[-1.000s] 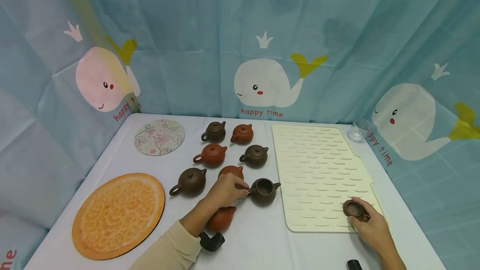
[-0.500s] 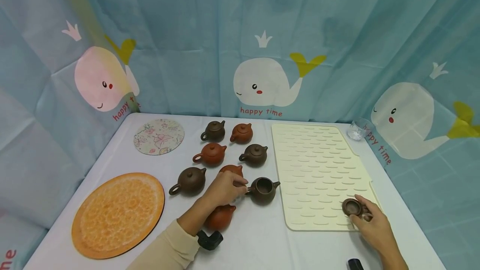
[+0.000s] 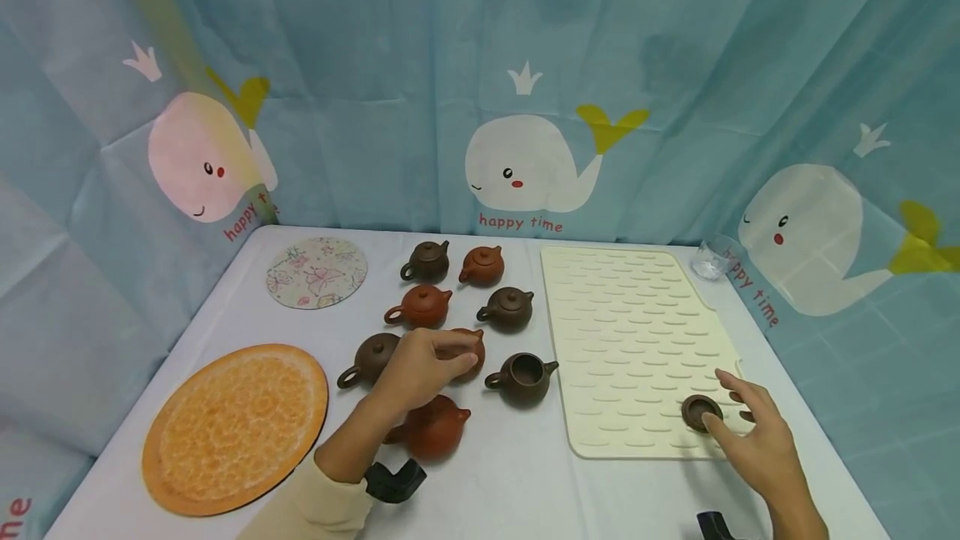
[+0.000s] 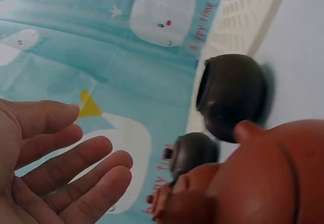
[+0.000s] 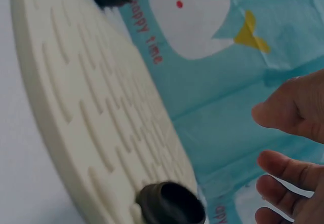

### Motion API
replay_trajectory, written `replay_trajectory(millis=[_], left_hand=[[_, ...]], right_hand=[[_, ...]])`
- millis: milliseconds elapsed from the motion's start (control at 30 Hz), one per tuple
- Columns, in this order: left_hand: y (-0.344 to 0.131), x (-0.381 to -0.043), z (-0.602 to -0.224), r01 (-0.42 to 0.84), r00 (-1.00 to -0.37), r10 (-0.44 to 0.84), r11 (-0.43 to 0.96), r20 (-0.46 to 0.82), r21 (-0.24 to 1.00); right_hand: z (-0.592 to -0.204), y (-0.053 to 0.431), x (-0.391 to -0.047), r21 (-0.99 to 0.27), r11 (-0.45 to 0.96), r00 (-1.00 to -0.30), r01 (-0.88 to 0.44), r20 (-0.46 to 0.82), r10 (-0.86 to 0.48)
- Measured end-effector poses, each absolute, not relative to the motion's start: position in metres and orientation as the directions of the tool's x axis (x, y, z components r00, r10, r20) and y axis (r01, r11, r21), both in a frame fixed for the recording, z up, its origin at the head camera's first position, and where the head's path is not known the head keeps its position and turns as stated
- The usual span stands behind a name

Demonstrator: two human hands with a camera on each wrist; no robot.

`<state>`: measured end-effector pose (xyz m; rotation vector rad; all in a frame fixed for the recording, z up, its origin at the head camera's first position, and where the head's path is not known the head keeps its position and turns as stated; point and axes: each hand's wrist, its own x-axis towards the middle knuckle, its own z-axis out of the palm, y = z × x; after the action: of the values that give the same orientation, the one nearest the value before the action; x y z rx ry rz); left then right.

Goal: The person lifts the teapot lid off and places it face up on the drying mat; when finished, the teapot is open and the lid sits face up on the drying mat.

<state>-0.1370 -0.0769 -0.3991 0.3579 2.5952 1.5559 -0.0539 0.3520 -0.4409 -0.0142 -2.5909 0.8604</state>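
My left hand (image 3: 420, 365) hovers with loose fingers over the teapots and holds nothing. It partly covers a dark brown teapot (image 3: 369, 365) and a reddish teapot (image 3: 467, 373). To its right sits a dark teapot (image 3: 523, 386) without its lid, its round opening facing up. Another reddish teapot (image 3: 438, 432) stands below the left wrist. A dark teapot lid (image 3: 694, 412) lies upside down on the cream ridged mat (image 3: 630, 340), near its front right corner. Beside that lid is my right hand (image 3: 765, 440), its fingers spread; in the right wrist view they are apart from the lid (image 5: 172, 206).
Farther back stand several lidded teapots, brown (image 3: 506, 309) and reddish (image 3: 422, 307). An orange round mat (image 3: 240, 432) and a floral round mat (image 3: 318, 273) lie at the left. A clear glass (image 3: 708, 261) stands beyond the cream mat's far right corner.
The left hand has let go of the lidless teapot's handle and moved left. The right hand has released the lid onto the mat and drawn back slightly right.
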Motion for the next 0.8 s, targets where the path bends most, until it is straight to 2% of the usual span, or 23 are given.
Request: replay_trajectory(millis=[200,400,633,800], left_hand=[[-0.093,-0.129,-0.393,0.183,-0.975,0.193,0.386,0.115,0.904],[-0.116,-0.121,-0.406,0.264,-0.959,0.171,0.268,0.224,0.926],[-0.143,-0.106,-0.427,0.383,-0.916,0.19,0.153,0.353,0.911],[-0.156,-0.099,-0.439,0.402,-0.905,0.203,0.124,0.373,0.907]], right_hand=[[-0.425,0.335,-0.053,-0.592,0.777,-0.897,-0.213,0.434,0.085],[-0.411,0.311,-0.056,-0.611,0.725,-0.882,-0.317,0.471,0.011],[-0.4,0.286,-0.067,-0.696,0.513,-0.857,-0.502,0.482,-0.183],[-0.396,0.264,-0.078,-0.702,0.351,-0.785,-0.62,0.54,-0.304]])
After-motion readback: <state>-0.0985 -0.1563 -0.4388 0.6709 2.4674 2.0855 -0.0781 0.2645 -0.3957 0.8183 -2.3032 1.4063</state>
